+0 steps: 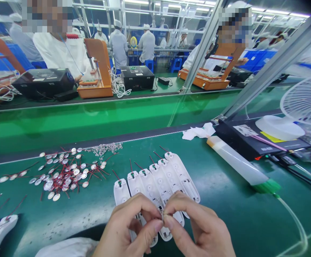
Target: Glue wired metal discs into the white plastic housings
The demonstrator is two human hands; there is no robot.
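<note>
My left hand [134, 223] and my right hand [198, 223] meet fingertip to fingertip at the lower middle. Both pinch at one spot, where a tiny piece barely shows; I cannot make out its kind. Beneath and behind them lies a row of white plastic housings [148, 185], side by side with their hollow sides up. Each has a small green board and a red wire at its far end. Left of the row is a heap of round metal discs with red wires [66, 171]. Small clear parts [105, 148] are scattered behind that heap.
More white housings [0, 232] lie at the lower left. On the right are a translucent tube with a green end [238, 164], a black device [262, 139], white paper [198, 132] and a fan [310, 100]. Across a green divider [91, 121], people work by orange fixtures [98, 67].
</note>
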